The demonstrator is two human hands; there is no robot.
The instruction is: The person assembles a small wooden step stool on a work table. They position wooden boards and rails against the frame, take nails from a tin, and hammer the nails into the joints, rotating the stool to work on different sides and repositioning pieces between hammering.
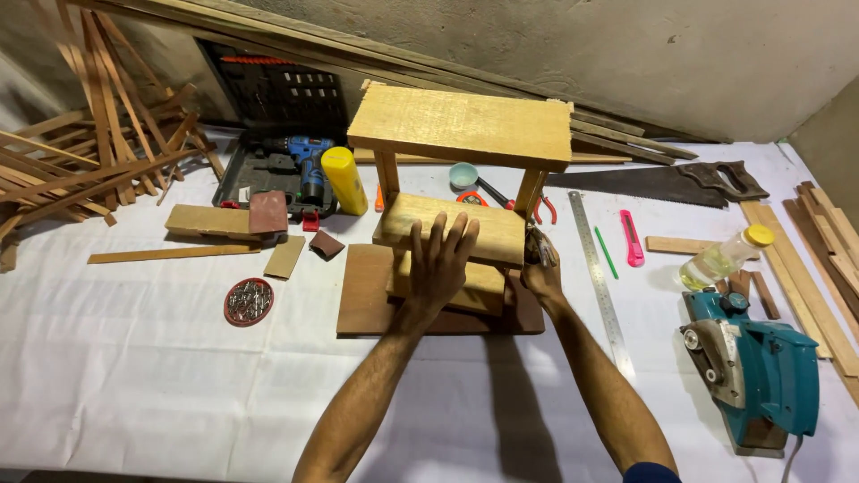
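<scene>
A small stepped wooden shelf (461, 125) of pale yellow boards stands on a brown base board (367, 295) at the middle of the white-covered table. My left hand (440, 264) lies flat, fingers spread, on the front of the middle shelf board (492, 228). At the shelf's right edge, my right hand (540, 271) is closed around a small dark tool whose kind I cannot make out.
A round red tin of nails (248, 300) lies left of the base. A blue drill (309, 165) in a black case and a yellow bottle (344, 180) sit behind. Steel ruler (601, 282), pink cutter (632, 238), handsaw (680, 182), oil bottle (725, 258) and teal power planer (761, 371) lie right. Wood strips (89, 161) pile left.
</scene>
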